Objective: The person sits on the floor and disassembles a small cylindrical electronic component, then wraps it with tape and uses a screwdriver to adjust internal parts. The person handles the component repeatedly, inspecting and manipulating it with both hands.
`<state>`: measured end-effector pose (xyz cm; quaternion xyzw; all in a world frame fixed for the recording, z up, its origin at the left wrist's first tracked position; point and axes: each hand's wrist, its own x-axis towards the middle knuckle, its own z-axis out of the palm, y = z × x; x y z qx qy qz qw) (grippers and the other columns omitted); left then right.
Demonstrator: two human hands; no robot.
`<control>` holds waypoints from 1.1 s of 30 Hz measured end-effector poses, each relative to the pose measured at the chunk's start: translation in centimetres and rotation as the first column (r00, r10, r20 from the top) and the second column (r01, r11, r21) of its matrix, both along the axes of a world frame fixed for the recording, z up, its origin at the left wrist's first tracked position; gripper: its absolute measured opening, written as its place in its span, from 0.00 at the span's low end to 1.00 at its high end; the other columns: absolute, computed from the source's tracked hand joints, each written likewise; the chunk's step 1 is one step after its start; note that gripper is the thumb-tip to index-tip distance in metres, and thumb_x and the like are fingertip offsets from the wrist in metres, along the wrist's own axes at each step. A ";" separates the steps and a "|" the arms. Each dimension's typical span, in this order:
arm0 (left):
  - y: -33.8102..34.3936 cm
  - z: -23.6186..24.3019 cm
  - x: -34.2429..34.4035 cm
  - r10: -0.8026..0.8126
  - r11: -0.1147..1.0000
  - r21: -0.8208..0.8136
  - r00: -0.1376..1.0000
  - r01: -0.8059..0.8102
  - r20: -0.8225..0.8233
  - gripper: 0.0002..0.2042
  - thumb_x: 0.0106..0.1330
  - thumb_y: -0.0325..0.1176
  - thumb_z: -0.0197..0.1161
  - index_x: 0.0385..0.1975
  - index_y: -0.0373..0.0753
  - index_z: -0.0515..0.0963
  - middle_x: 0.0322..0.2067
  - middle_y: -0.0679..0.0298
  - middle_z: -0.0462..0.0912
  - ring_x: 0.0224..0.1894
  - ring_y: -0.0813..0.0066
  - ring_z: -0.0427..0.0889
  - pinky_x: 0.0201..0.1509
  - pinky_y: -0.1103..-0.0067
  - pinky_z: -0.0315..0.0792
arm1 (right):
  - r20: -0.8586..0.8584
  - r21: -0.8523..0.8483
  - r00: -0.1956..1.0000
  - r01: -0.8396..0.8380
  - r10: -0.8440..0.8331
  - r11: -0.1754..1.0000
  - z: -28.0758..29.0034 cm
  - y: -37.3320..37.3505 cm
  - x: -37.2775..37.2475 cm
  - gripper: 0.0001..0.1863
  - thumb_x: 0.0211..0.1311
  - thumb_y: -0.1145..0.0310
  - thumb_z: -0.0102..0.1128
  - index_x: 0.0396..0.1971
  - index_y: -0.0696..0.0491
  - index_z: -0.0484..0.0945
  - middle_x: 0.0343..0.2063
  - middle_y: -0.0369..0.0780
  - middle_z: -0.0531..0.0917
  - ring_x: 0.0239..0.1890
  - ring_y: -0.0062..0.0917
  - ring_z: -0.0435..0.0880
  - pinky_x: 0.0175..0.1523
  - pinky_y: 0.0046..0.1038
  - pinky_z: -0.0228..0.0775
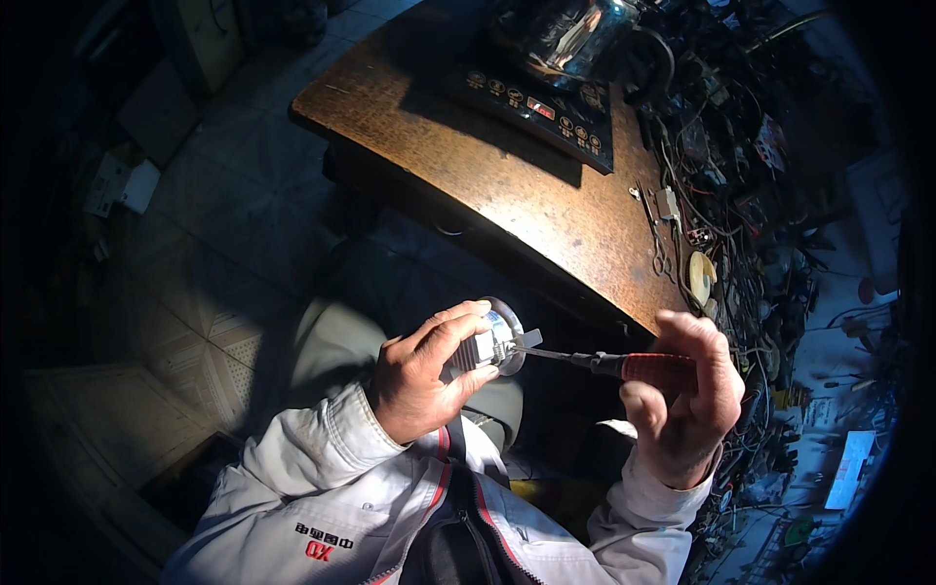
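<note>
My left hand [429, 369] is closed round a small spotlight-like fitting [480, 351] with a pale ribbed body and a round silver rim. A small grey tab [530, 338] sticks out from its right side. In my right hand [694, 400], somewhat blurred, is a red-handled screwdriver [651, 370] with a dark collar and a thin metal shaft. The tip reaches the right side of the fitting, by the tab; exact contact is too small to tell. Both hands are over my lap, near the table's front edge.
Beyond my hands stands a brown wooden table [468, 175]. On it, a shiny metal kettle [575, 39] sits on a black cooktop [541, 109] with a lit display. Scissors [661, 255], a pale ring-shaped roll [701, 277] and tangled cables [721, 185] crowd its right side.
</note>
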<state>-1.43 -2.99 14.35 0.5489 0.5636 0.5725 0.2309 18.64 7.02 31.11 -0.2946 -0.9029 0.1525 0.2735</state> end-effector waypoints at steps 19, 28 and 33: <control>-0.2 -0.2 0.1 0.005 1.000 0.014 1.000 -0.005 0.005 0.25 0.54 0.22 0.80 0.52 0.32 0.79 0.57 0.43 0.84 0.59 0.49 0.87 0.63 0.67 0.81 | 0.061 -0.118 0.997 0.044 -0.037 0.992 0.0 -0.2 0.9 0.31 0.53 0.75 0.83 0.55 0.62 0.76 0.37 0.42 0.83 0.38 0.23 0.88 0.39 0.21 0.82; -0.1 -0.3 0.1 0.018 0.999 0.033 1.000 -0.018 -0.009 0.25 0.54 0.22 0.80 0.52 0.32 0.79 0.57 0.43 0.84 0.59 0.49 0.87 0.62 0.67 0.82 | 0.031 -0.113 0.999 -0.033 0.037 0.993 0.2 0.0 0.7 0.25 0.52 0.81 0.80 0.49 0.62 0.77 0.42 0.46 0.83 0.37 0.24 0.87 0.36 0.21 0.79; -0.2 -0.1 0.1 0.009 0.999 0.036 1.000 -0.009 -0.003 0.25 0.53 0.22 0.80 0.52 0.32 0.79 0.57 0.43 0.84 0.59 0.49 0.87 0.62 0.67 0.82 | -0.038 -0.054 0.999 -0.040 0.038 0.998 -0.7 0.4 0.3 0.19 0.53 0.78 0.82 0.39 0.62 0.78 0.24 0.38 0.83 0.26 0.23 0.86 0.31 0.20 0.77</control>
